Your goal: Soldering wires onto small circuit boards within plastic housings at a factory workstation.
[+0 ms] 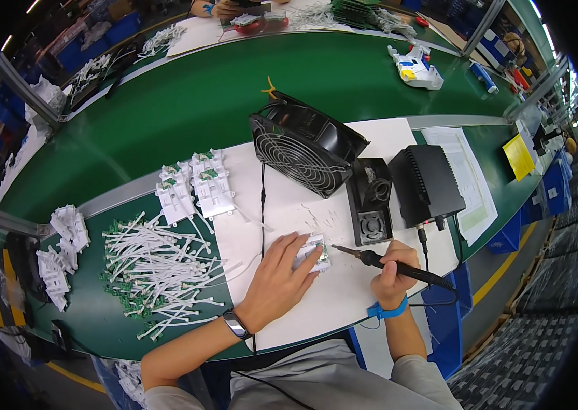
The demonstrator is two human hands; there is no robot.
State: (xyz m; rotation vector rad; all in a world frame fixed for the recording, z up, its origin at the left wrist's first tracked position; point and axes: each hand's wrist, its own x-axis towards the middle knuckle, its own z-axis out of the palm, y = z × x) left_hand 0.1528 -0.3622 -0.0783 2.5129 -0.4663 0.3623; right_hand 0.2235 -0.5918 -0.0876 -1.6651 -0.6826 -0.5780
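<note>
My left hand [277,277] rests on a small white plastic housing [323,264] with a green circuit board in it, its fingers over and around the part, pinning it on a white sheet [282,321]. My right hand [394,272] grips a black soldering iron [373,259]. The iron's tip points left, just short of the housing's right side; I cannot tell whether they touch. To the left lies a heap of white cables [166,266] with small green boards at their ends. Several white housings with green boards [212,184] stand behind the heap.
A black fan [302,147] stands behind my hands. Right of it are a soldering iron stand [373,229] and a black soldering station [427,184], beside papers [470,191]. More white housings [57,273] sit far left. Past a green belt [200,109], another person's hand [226,9] shows.
</note>
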